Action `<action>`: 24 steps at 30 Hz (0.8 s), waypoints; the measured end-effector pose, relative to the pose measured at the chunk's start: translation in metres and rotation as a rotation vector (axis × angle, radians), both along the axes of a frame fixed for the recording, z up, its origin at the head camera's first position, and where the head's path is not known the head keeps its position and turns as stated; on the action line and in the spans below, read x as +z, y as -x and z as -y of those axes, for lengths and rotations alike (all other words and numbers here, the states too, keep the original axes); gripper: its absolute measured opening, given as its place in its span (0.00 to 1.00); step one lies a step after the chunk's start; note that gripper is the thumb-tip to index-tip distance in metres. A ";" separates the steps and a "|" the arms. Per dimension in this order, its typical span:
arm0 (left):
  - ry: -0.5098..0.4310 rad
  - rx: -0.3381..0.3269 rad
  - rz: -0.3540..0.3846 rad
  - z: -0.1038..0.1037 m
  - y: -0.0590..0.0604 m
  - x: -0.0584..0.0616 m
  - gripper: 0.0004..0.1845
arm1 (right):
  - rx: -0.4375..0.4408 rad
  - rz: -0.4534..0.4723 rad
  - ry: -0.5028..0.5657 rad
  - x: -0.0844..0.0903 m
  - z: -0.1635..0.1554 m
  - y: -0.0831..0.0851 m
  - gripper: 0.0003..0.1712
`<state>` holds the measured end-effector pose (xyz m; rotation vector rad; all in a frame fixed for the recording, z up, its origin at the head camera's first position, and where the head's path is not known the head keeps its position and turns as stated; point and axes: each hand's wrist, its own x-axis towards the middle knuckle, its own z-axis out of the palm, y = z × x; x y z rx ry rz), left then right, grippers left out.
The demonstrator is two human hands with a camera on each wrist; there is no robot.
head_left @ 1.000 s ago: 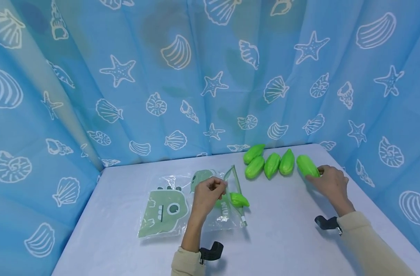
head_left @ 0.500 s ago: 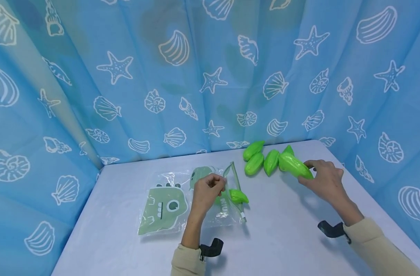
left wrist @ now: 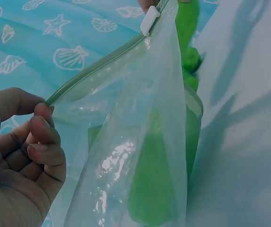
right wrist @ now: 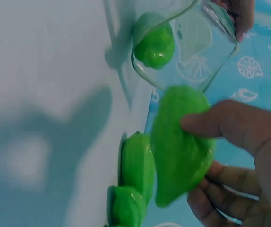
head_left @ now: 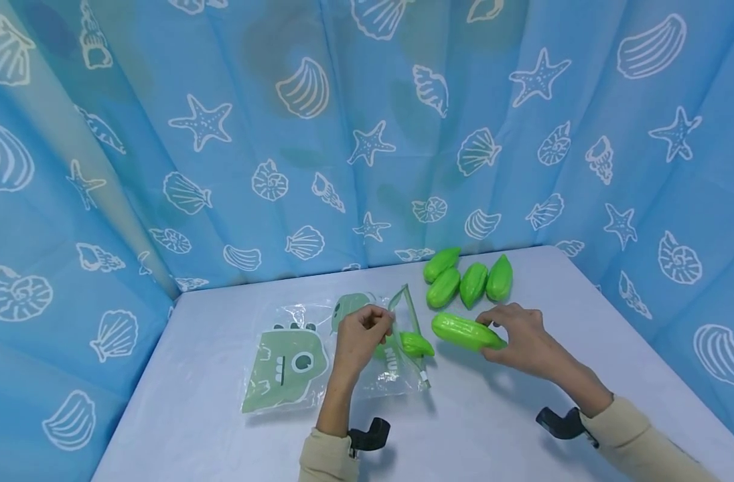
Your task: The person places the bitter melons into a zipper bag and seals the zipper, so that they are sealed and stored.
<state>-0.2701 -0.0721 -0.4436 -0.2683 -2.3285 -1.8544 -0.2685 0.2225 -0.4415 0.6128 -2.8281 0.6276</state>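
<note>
My left hand pinches the zip edge of a clear zip bag printed with green cartoon monsters, holding its mouth apart. One glossy green ridged fruit, perhaps a toy, lies in the bag with its tip poking out of the mouth. My right hand grips a similar green fruit between thumb and fingers, above the table just right of the bag mouth. In the right wrist view, the held fruit hangs with its narrow end downward. The bag's white slider sits on the zip.
Several more green fruits lie in a cluster toward the back right of the white table. A blue curtain with shell and starfish prints surrounds the table's back and sides. Dark wrist cameras sit at both wrists.
My right hand has carried the green fruit leftward from the right of the cluster to near the bag mouth. My left hand has stayed in place on the bag.
</note>
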 end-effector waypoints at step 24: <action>0.006 0.015 0.036 -0.001 0.002 -0.003 0.09 | 0.160 0.057 -0.043 -0.001 0.044 0.002 0.23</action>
